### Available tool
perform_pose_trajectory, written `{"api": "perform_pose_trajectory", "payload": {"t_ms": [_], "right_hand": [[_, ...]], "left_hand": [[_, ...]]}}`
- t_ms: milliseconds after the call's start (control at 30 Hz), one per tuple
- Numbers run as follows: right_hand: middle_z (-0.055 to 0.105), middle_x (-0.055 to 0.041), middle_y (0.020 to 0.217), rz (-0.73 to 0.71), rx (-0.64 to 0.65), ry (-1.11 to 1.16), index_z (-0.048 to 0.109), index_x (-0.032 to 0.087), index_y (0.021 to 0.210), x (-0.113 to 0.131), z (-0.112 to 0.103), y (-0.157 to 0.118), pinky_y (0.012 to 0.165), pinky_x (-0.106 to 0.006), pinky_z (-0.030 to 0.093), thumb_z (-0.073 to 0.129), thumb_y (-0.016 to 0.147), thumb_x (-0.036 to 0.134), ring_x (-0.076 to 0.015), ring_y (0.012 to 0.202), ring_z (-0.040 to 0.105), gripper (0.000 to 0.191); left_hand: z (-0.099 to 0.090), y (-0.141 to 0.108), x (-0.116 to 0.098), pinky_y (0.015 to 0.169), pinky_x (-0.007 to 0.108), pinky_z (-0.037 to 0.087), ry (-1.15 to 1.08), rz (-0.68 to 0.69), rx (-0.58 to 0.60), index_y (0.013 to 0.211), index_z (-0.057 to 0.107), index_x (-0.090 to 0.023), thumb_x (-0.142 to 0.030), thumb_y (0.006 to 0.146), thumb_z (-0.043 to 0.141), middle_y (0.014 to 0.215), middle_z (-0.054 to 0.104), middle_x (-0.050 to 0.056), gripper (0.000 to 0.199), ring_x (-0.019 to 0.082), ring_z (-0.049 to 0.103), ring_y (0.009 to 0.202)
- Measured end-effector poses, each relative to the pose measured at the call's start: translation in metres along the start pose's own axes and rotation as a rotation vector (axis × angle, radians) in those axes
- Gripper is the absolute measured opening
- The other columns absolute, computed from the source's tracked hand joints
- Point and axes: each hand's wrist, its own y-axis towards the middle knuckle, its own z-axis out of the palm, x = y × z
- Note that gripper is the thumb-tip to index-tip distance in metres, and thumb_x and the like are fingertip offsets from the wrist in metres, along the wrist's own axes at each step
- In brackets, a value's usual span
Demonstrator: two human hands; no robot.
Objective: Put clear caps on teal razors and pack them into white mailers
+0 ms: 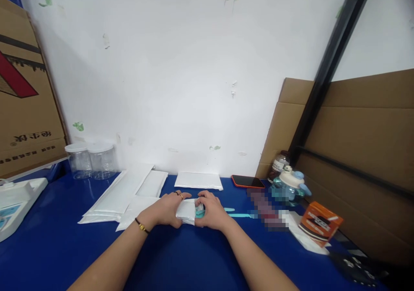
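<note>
My left hand (168,209), with a ring and a dark bracelet, grips the left end of a small white padded packet (186,210). My right hand (211,211) curls around the packet's right end, where something clear and teal shows between the fingers. Two thin teal tools (239,215) lie on the blue table just right of my right hand. Beside my left hand, larger white padded envelopes (119,194) overlap one another. Another white envelope (199,180) lies flat behind both hands, near the wall.
Two clear lidded jars (101,159) and a white device (22,202) are at left. At right are a phone (248,181), a teal teapot-like jar (289,185), a brown bottle (278,166), an orange box (320,223) and cardboard (365,161).
</note>
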Motion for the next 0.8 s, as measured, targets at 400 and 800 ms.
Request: {"api": "perform_pose_trajectory", "payload": {"t_ms": [400,800], "right_hand": [[0.042,-0.0079,0.126,-0.125,0.02,-0.097,0.062,0.019,0.095,0.008,0.002,0.0,0.093,-0.037,0.029,0.074,0.053,0.028,-0.0264,0.115,0.038,0.044],[0.048,-0.0086,0.111,-0.383,-0.035,-0.334,0.056,0.018,0.1,0.023,-0.012,-0.009,0.099,-0.042,0.025,0.053,0.082,0.023,-0.024,0.109,0.038,0.019]], "left_hand": [[0.007,-0.003,-0.004,0.066,0.026,0.043,-0.317,0.078,-0.018,0.116,0.042,-0.021,-0.018,0.057,0.056,0.091,0.06,0.002,0.06,0.021,0.059,0.078],[0.001,-0.003,-0.001,0.08,0.036,0.041,0.03,0.006,-0.049,0.125,0.04,-0.023,-0.031,0.046,0.072,0.105,0.058,0.009,0.085,0.032,0.056,0.094]]}}
